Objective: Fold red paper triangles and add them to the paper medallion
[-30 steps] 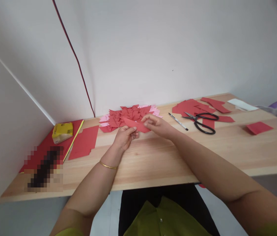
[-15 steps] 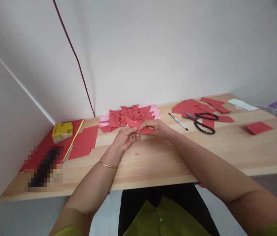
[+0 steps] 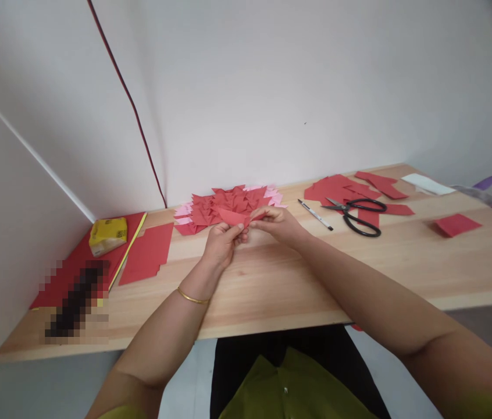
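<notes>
Between my two hands is a piece of red paper [image 3: 234,217], partly folded, held above the wooden table. My left hand [image 3: 223,243] pinches its lower edge with thumb and fingers. On the other side, my right hand [image 3: 277,222] grips the right end of the same paper, its fingertips close to my left thumb. Just behind the hands lies a heap of folded red and pink paper pieces [image 3: 205,208]. Part of that heap is hidden by the paper and my fingers.
Right of the hands lie a pen [image 3: 316,215], black-handled scissors [image 3: 362,216] and red paper pieces [image 3: 331,189]. A folded red paper [image 3: 457,224] sits farther right. Leftward are red sheets [image 3: 148,253], a yellow packet [image 3: 109,235] and a blurred-out dark object [image 3: 78,299]. A wall stands behind.
The red paper has turned in my hands, and its right part has been raised. My right hand has shifted slightly left and up. The things on the table lie as before.
</notes>
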`<state>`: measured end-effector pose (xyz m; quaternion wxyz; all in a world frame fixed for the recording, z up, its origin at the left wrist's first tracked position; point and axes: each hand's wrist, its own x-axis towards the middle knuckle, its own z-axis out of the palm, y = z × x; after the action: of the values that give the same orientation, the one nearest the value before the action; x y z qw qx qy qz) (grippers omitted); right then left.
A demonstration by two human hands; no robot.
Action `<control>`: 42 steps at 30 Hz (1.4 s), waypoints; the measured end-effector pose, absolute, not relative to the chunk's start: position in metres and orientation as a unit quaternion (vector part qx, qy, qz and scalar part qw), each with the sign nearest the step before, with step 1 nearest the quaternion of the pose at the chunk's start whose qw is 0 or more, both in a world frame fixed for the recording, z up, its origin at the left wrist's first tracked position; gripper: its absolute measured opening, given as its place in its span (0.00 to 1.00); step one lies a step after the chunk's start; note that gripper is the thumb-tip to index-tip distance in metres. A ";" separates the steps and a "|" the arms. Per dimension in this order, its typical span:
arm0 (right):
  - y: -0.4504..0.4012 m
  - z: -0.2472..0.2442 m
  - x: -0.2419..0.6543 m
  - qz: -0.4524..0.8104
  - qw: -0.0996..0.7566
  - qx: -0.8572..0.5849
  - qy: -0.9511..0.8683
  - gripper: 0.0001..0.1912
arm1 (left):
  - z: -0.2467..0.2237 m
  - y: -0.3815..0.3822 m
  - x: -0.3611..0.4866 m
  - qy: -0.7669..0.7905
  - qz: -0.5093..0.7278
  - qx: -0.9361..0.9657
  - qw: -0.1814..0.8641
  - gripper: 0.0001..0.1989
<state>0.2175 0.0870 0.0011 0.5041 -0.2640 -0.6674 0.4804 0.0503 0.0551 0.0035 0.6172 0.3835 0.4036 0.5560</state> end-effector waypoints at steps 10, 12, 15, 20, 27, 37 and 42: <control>0.079 0.004 0.211 0.545 0.512 -0.290 -0.597 0.10 | 0.005 0.051 0.055 0.380 0.580 0.424 0.583 0.11; 0.079 0.005 0.212 0.538 0.518 -0.293 -0.598 0.10 | 0.004 0.052 0.055 0.381 0.577 0.430 0.581 0.11; 0.079 0.006 0.212 0.528 0.518 -0.294 -0.605 0.11 | 0.003 0.053 0.054 0.392 0.574 0.435 0.573 0.11; 0.078 0.005 0.211 0.526 0.518 -0.299 -0.605 0.11 | 0.005 0.053 0.055 0.404 0.577 0.440 0.557 0.11; 0.079 0.002 0.208 0.525 0.519 -0.313 -0.597 0.11 | 0.007 0.052 0.057 0.430 0.575 0.444 0.536 0.08; 0.080 0.001 0.209 0.510 0.519 -0.338 -0.597 0.13 | 0.007 0.050 0.058 0.423 0.564 0.427 0.566 0.14; 0.080 0.002 0.210 0.538 0.513 -0.320 -0.587 0.16 | 0.007 0.051 0.056 0.435 0.558 0.428 0.563 0.13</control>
<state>0.2104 0.0795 0.0020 0.5130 -0.3202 -0.5872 0.5380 0.0564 0.0515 0.0070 0.5625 0.4277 0.4351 0.5580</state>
